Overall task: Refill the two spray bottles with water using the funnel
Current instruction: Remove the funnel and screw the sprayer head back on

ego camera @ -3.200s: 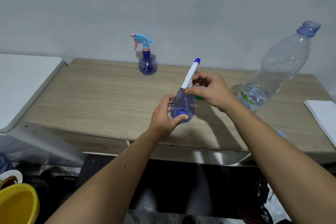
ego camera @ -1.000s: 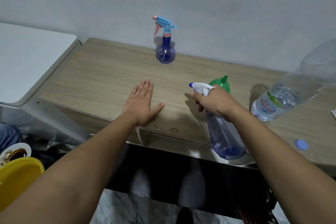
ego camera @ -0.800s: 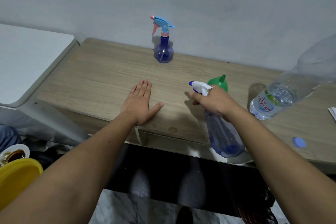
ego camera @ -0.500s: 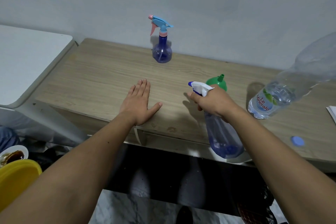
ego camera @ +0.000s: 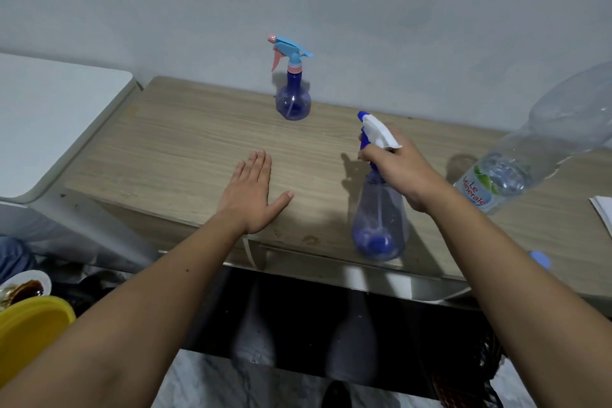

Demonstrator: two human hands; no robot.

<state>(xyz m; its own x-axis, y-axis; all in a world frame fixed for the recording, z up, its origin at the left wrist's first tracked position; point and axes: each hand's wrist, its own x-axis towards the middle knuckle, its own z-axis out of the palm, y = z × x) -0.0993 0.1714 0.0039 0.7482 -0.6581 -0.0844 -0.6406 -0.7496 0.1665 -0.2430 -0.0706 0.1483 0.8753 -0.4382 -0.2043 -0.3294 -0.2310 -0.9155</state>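
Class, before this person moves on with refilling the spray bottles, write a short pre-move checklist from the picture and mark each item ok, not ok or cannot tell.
1. Right hand grips the neck of the white-headed spray bottle: ok.
2. That bottle is upright, its head screwed on: ok.
3. Its base is resting on the table: cannot tell; it sits at the front edge.
4. Left hand lies flat on the table, free: ok.
5. Blue-headed spray bottle stands upright near the wall: ok.
6. Funnel in sight: not ok; the hand and bottle may hide it.
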